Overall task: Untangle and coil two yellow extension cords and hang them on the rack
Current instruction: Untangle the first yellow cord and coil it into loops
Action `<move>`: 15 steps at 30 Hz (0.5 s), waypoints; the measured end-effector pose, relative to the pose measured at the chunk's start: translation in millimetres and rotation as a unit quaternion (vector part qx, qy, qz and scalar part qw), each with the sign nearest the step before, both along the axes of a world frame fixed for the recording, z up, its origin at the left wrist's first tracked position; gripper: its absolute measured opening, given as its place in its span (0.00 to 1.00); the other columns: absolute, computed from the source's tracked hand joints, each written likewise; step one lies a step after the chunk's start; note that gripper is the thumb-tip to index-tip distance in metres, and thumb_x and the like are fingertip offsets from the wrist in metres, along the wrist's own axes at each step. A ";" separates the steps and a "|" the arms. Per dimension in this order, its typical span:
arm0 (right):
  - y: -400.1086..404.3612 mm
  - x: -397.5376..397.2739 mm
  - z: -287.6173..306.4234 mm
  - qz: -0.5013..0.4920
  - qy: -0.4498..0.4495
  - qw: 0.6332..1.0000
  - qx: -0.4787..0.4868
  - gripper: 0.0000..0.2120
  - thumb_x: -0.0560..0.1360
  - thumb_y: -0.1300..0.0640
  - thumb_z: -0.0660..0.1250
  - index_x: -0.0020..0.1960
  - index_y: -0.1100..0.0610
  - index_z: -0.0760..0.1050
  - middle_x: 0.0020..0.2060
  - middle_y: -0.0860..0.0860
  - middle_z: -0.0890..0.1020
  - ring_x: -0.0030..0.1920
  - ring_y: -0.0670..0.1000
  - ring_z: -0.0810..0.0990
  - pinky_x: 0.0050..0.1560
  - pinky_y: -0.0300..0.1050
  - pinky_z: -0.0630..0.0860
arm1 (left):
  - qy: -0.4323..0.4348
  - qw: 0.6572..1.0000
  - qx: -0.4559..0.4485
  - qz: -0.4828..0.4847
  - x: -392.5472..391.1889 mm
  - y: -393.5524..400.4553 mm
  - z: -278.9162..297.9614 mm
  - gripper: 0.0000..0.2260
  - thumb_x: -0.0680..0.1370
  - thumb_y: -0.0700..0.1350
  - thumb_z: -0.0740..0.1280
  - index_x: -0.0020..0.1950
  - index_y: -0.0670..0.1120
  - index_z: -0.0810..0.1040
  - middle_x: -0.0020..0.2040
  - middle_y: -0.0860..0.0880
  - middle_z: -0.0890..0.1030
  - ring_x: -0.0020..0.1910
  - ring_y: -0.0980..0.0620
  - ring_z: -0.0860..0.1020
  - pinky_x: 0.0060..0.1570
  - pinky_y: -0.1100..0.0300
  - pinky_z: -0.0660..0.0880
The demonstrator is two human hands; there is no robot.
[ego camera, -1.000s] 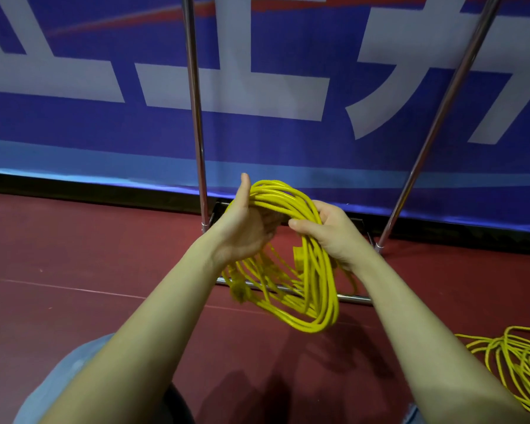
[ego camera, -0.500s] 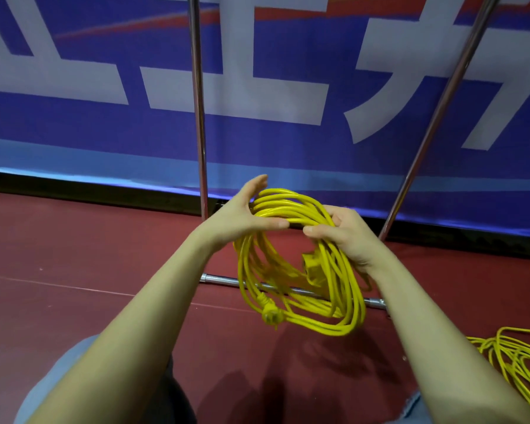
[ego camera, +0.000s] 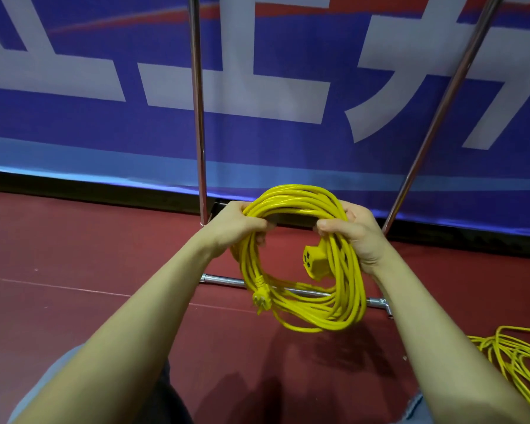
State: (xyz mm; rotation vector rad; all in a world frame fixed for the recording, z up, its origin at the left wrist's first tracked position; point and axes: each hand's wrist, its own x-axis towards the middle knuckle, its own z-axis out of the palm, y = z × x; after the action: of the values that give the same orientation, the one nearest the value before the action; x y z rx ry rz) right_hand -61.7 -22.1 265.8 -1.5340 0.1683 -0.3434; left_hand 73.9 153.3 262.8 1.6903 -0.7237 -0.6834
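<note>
Beyond both your hands: large blue banner with white block characters point(ego camera: 257, 127), covering the wall down to a black base strip. Under your arms: dark red floor point(ego camera: 74, 270) with a thin pale line across it.

Shiny chrome rack of round metal tubes point(ego camera: 199, 117): one upright rises just beyond your left hand, a second upright leans away up and to the right beyond your right hand, and a low crossbar runs along the floor below both hands, seen through the coil.

Coiled yellow extension cord point(ego camera: 303, 313): many loops gathered into a rough ring, held up off the floor between your two hands. The top arc spans from hand to hand; the rest hangs below them in front of the crossbar.

Loose yellow extension cord point(ego camera: 514, 356): lies in untidy loops on the floor, well below and to the right of your right forearm, partly cut off by the frame edge.

Your left hand point(ego camera: 236, 228): fingers curled round the left side of the coil's upper part, gripping the bundle.

Your right hand point(ego camera: 355, 234): fingers and thumb wrapped round the right side of the upper part, gripping the bundle.

Yellow block-shaped socket end point(ego camera: 314, 260): hangs inside the ring just below your right hand.

Yellow plug end point(ego camera: 261, 298): dangles at the ring's left edge, well below your left hand
</note>
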 end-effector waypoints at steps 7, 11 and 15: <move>-4.2 6.6 -4.9 -0.067 0.050 0.970 -0.229 0.17 0.66 0.68 0.75 0.47 0.51 0.74 0.35 0.47 0.79 0.34 0.40 0.75 0.39 0.38 0.73 | 0.056 0.998 -0.018 -0.033 -1.6 -7.2 16.0 0.16 0.73 0.36 0.71 0.31 0.46 0.66 0.23 0.49 0.63 0.22 0.53 0.60 0.26 0.61 0.57; -3.2 4.9 -3.9 -0.039 0.029 0.988 -0.148 0.13 0.63 0.62 0.73 0.46 0.55 0.75 0.32 0.50 0.80 0.32 0.48 0.78 0.34 0.40 0.75 | 0.023 0.999 0.017 -0.041 4.3 2.2 25.0 0.10 0.65 0.35 0.73 0.36 0.41 0.73 0.25 0.46 0.70 0.22 0.52 0.67 0.26 0.63 0.65; 0.8 5.2 3.6 -0.042 -0.013 0.996 -0.077 0.10 0.65 0.61 0.71 0.44 0.60 0.74 0.22 0.50 0.70 0.22 0.47 0.67 0.25 0.38 0.65 | -0.027 0.997 0.057 -0.047 9.4 10.9 22.2 0.07 0.62 0.40 0.70 0.37 0.40 0.77 0.29 0.44 0.79 0.27 0.52 0.77 0.30 0.64 0.73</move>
State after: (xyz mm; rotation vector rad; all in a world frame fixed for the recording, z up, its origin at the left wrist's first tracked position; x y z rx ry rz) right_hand -56.5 -21.3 269.4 -1.6778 0.1894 -0.4508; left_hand 83.3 164.1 285.0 1.7931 -0.8195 -0.7593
